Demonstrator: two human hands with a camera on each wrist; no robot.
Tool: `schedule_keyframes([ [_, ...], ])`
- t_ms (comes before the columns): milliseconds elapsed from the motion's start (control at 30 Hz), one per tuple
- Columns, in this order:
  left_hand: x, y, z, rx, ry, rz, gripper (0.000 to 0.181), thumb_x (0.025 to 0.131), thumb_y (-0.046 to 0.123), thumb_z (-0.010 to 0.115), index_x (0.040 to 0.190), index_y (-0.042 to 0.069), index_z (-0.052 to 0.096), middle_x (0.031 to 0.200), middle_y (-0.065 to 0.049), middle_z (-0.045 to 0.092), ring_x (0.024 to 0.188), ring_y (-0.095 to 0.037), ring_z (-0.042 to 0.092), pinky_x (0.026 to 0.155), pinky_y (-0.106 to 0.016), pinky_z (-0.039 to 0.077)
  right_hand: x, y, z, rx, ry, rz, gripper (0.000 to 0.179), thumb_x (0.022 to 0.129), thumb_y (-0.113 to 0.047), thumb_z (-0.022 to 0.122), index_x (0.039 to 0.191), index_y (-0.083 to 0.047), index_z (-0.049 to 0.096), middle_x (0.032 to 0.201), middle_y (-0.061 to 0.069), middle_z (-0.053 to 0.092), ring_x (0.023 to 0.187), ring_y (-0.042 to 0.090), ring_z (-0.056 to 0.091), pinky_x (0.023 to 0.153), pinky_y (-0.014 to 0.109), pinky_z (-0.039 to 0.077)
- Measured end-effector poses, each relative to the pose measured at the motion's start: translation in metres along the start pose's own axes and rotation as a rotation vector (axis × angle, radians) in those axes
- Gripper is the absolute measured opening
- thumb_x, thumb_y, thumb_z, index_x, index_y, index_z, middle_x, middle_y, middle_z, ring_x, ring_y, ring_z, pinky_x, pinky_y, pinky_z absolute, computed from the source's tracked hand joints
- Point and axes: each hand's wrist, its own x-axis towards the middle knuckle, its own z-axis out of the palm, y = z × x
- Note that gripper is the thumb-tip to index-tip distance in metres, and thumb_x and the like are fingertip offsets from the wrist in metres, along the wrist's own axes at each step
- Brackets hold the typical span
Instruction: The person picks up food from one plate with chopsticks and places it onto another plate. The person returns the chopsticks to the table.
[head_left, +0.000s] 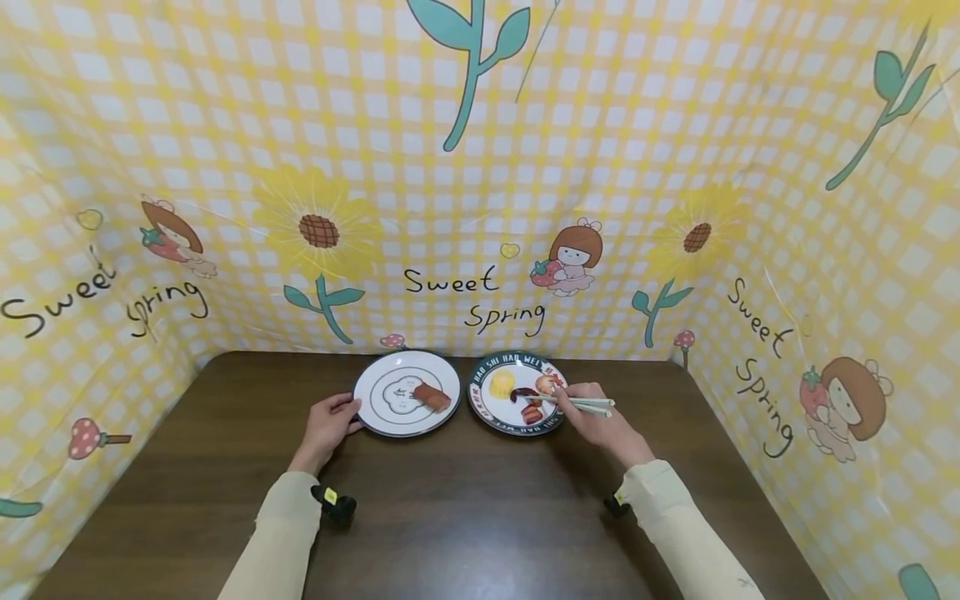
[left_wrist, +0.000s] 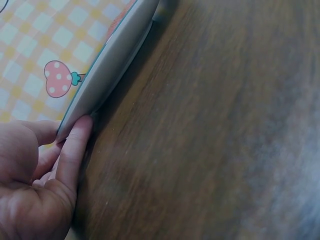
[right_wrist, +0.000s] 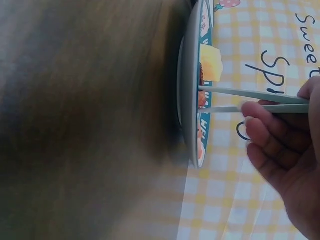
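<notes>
My left hand point(head_left: 327, 427) pinches the left rim of a white plate point(head_left: 382, 400) with a thin dark edge, thumb above and a finger beneath. On that plate lies a reddish-brown slab of food point(head_left: 431, 397). My right hand point(head_left: 602, 423) grips a pair of pale green chopsticks point(right_wrist: 265, 100). Their tips reach over a second plate point(head_left: 480, 410) with a dark green lettered rim, at a dark curved piece of food point(head_left: 521, 394); whether they hold it I cannot tell. Beside it sit a yellow piece point(head_left: 502, 384), a red-striped piece point(head_left: 532, 414) and an orange-white piece point(head_left: 548, 382).
Both plates stand side by side near the far edge of a dark wooden table point(head_left: 450, 508). A yellow checked cloth point(head_left: 465, 208) with printed flowers hangs behind the table and along both sides. Each wrist wears a small black camera point(head_left: 341, 507).
</notes>
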Motion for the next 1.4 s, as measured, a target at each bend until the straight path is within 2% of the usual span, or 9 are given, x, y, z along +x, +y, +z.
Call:
schedule_keyframes([
  [133,0.0,0.0,-0.001,0.001,0.004,-0.007,0.059,0.108,0.024,0.052,0.152,-0.009,0.035,0.146,-0.032,0.047,0.111,-0.017,0.062,0.084,-0.019,0.06,0.003,0.001,-0.002,0.045,-0.064,0.095,0.04,0.1,-0.004,0.052,0.063,0.001,0.064,0.052,-0.012,0.039,0.046,0.001,0.03,0.042,0.018,0.025],
  [233,0.0,0.0,0.0,0.001,0.002,-0.012,0.059,0.108,0.025,0.053,0.153,-0.009,0.035,0.146,-0.032,0.047,0.109,-0.016,0.062,0.084,-0.02,0.06,0.004,0.002,-0.004,0.05,-0.095,0.118,0.041,0.102,-0.005,0.049,0.065,0.002,0.064,0.053,-0.011,0.042,0.047,0.002,0.033,0.043,0.019,0.028],
  [367,0.0,-0.001,-0.002,0.003,0.001,-0.006,0.06,0.108,0.025,0.053,0.153,-0.01,0.034,0.145,-0.032,0.047,0.109,-0.016,0.063,0.086,-0.022,0.06,0.004,-0.001,-0.004,0.014,-0.109,0.082,0.039,0.103,-0.004,0.05,0.067,0.0,0.063,0.056,-0.01,0.045,0.05,0.004,0.038,0.045,0.02,0.033],
  [600,0.001,-0.001,-0.003,-0.004,-0.002,-0.007,0.06,0.108,0.025,0.053,0.153,-0.009,0.033,0.146,-0.032,0.046,0.115,-0.02,0.061,0.087,-0.022,0.06,-0.001,0.0,0.002,-0.031,-0.011,-0.051,0.034,0.1,-0.001,0.057,0.066,-0.005,0.059,0.059,-0.009,0.044,0.054,0.004,0.039,0.047,0.019,0.035],
  [800,0.001,-0.002,-0.001,-0.004,0.005,-0.005,0.058,0.108,0.023,0.053,0.152,-0.009,0.035,0.145,-0.032,0.047,0.114,-0.02,0.061,0.085,-0.02,0.06,-0.001,-0.004,-0.002,-0.068,-0.067,-0.007,0.037,0.101,-0.004,0.057,0.065,-0.013,0.054,0.063,-0.007,0.048,0.057,0.007,0.044,0.052,0.021,0.042],
  [933,0.0,-0.001,-0.001,0.004,0.005,-0.008,0.058,0.108,0.024,0.052,0.153,-0.008,0.034,0.146,-0.031,0.047,0.121,-0.026,0.058,0.086,-0.02,0.059,-0.002,-0.01,-0.004,-0.09,-0.097,0.015,0.034,0.102,-0.006,0.055,0.069,-0.007,0.061,0.068,-0.002,0.054,0.063,0.013,0.051,0.06,0.027,0.049],
  [1100,0.001,0.001,-0.002,0.002,0.0,-0.006,0.06,0.108,0.025,0.052,0.154,-0.008,0.033,0.147,-0.031,0.046,0.124,-0.027,0.057,0.087,-0.02,0.059,-0.005,-0.013,-0.002,-0.172,-0.035,-0.099,0.027,0.1,-0.003,0.055,0.079,0.002,0.07,0.082,0.01,0.069,0.078,0.023,0.064,0.073,0.041,0.059],
  [1200,0.001,0.0,-0.002,-0.002,-0.005,-0.005,0.06,0.108,0.025,0.052,0.154,-0.009,0.032,0.147,-0.032,0.045,0.122,-0.026,0.058,0.087,-0.02,0.059,-0.006,-0.013,-0.001,-0.22,0.001,-0.145,0.021,0.098,-0.001,0.058,0.084,0.004,0.073,0.088,0.015,0.072,0.084,0.027,0.067,0.077,0.044,0.061],
  [1400,0.001,-0.001,-0.001,0.001,-0.008,-0.004,0.059,0.108,0.024,0.051,0.154,-0.009,0.032,0.147,-0.032,0.045,0.122,-0.026,0.058,0.088,-0.021,0.059,-0.008,-0.016,-0.003,-0.273,0.002,-0.157,0.017,0.096,-0.001,0.06,0.095,0.007,0.075,0.093,0.016,0.073,0.088,0.03,0.066,0.083,0.046,0.059],
])
